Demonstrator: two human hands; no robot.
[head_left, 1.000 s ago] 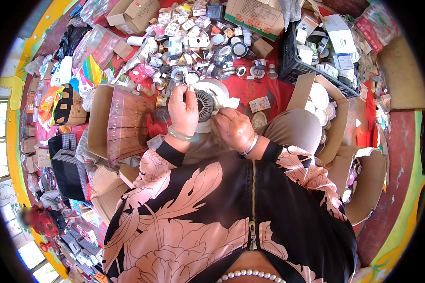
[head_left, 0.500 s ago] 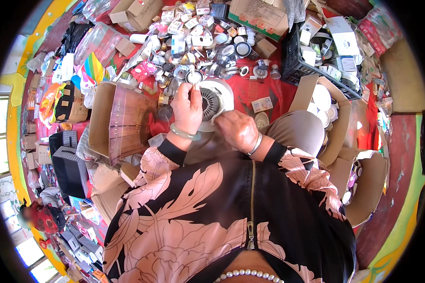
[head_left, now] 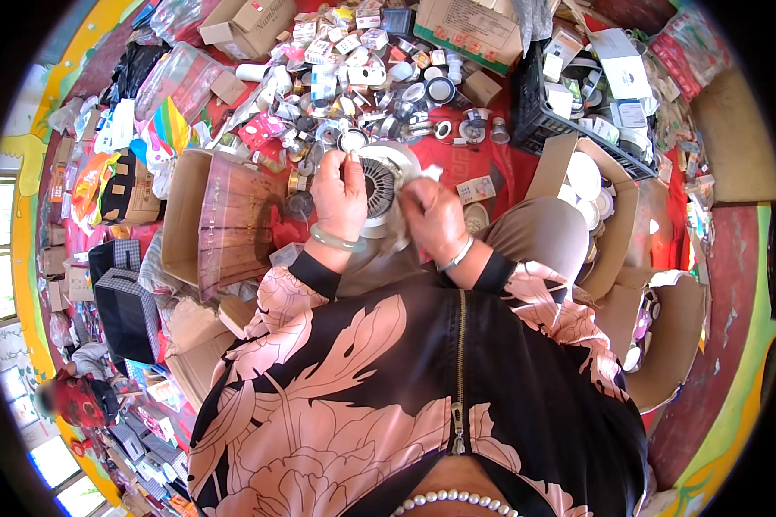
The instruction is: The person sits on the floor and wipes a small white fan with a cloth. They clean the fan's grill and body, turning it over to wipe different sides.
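My left hand (head_left: pixel 340 194), a pale bangle at its wrist, is closed with thumb and forefinger pinched together. At those fingertips is a small round disc (head_left: pixel 352 140) with a dark rim and pale middle, apparently held by its edge. My right hand (head_left: pixel 435 220) is blurred by motion, its fingers curled around a crumpled white cloth or tissue (head_left: pixel 431 172). Between and beyond my hands stands a round white container (head_left: pixel 403 158) with a black radially slotted disc (head_left: pixel 379 187) in it. My left hand hides part of its left side.
A heap of small boxes, jars and lids (head_left: pixel 362 77) covers the red ground ahead. Cardboard boxes stand at left (head_left: pixel 233 228) and right (head_left: pixel 616 228), the right one holding white round pieces. A black crate (head_left: pixel 535 129) of packages sits far right. Another person (head_left: pixel 78 396) is far left.
My right hand has shifted slightly right, away from the white container, with the white cloth or tissue. My left hand has barely moved.
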